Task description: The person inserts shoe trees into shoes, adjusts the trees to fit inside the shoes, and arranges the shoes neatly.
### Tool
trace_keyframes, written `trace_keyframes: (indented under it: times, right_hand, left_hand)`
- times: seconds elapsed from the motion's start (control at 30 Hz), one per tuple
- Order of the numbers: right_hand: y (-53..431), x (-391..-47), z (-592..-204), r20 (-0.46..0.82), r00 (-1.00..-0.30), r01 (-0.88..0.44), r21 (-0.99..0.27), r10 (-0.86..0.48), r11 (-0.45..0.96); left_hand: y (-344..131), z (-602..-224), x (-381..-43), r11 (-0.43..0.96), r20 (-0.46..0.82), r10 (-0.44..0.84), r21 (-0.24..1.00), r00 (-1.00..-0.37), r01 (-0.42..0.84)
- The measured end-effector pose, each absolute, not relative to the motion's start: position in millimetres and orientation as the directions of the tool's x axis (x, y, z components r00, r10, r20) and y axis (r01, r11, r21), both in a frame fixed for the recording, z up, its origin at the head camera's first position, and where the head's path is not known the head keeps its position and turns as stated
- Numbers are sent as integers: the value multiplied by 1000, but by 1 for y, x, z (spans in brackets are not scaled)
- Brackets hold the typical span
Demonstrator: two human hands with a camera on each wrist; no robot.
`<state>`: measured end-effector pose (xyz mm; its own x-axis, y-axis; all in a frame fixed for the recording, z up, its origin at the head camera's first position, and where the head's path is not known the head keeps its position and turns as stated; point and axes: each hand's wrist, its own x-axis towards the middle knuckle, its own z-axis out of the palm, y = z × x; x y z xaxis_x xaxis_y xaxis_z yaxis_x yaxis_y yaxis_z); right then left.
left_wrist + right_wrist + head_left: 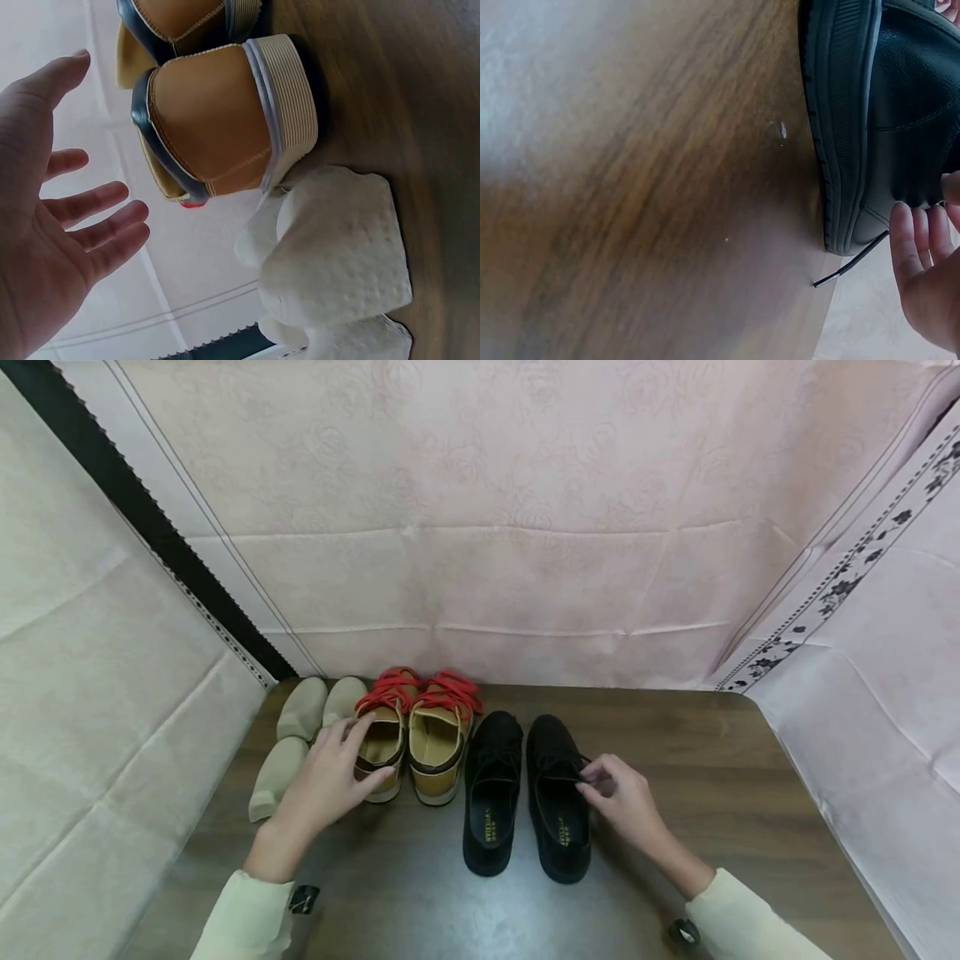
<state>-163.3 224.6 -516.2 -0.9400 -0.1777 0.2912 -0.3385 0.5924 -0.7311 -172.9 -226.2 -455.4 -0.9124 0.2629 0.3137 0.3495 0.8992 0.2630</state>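
Observation:
In the head view a pair of black lace-up shoes stands side by side, a left shoe (492, 793) and a right shoe (558, 802). My right hand (621, 797) is at the outer side of the right one, thumb and fingers pinching its black shoelace (855, 262), whose tip dangles in the right wrist view. Left of them is a pair of tan shoes (437, 752) with red laces (453, 692). My left hand (327, 781) hovers by the left tan shoe (217, 120), fingers spread and holding nothing; in the left wrist view it is apart from the shoe.
Several off-white moulded shoe inserts (277, 772) lie at the left edge of the brown wooden table (675, 752). Pale patterned cloth (480, 585) hangs behind the table and on both sides. A small black device (303, 899) sits at my left cuff, another (684, 932) at the right.

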Motion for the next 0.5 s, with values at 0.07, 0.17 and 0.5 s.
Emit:
trace_keyframes:
  times: [0.07,0.17,0.5]
  right_hand:
    - [224,-164,-516,297,-938,-342,-731,-177,590]
    - [224,-164,-517,300,-938,-345,-734,-176,585]
    - [225,-163,-518,310,-935,-350,-730,-172,587]
  left_hand:
    - [-229,-455,-172,898,308,245,285,-919,334]
    - [-234,-454,-169,897,296,212,320,-931,306]
    - [-252,-461,-159,892,257,54,422,-965,162]
